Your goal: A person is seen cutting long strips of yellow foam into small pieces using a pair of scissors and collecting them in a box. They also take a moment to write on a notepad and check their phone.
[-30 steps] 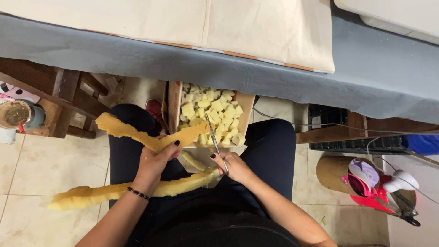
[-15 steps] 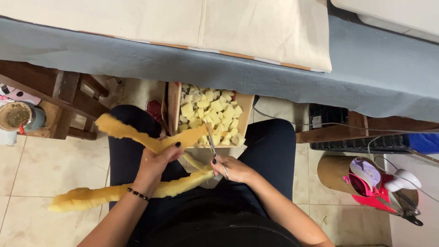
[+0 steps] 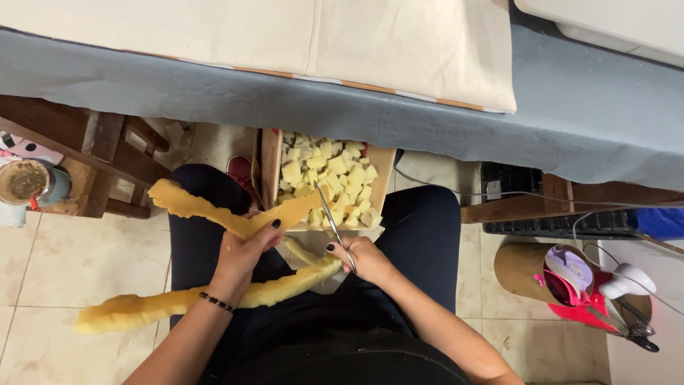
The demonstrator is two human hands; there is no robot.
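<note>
The left hand [image 3: 246, 251] is closed around a long yellow foam strip [image 3: 214, 210], fingers wrapped over it near the middle, so one end rises toward the upper left and the other points into the box [image 3: 269, 165]. The right hand [image 3: 362, 258] is closed on the handles of the scissors [image 3: 333, 224], whose blades slant up toward the box edge; they look nearly together, though at this size I cannot tell for certain. Compared with a second ago little has moved: the left hand keeps the same hold, while the scissors have shifted slightly, the blades now lying just right of the strip's tip instead of across it (which suggests a cut has just closed or another is being lined up). A second strip [image 3: 178, 303] lies across the lap, running from under the right hand down to the lower left, past the wrist with its dark bracelet [image 3: 215, 302]. The box sits on the floor between the knees, filled with small yellow foam cubes [image 3: 329, 178]. Beyond it hangs a grey cloth [image 3: 570, 121] over a table edge, with cream fabric [image 3: 356, 43] on top. To the right stands a cardboard tube [image 3: 516, 267] beside a pink and white tool [image 3: 584, 289]; to the left, a cup [image 3: 25, 182] on a wooden shelf.
</note>
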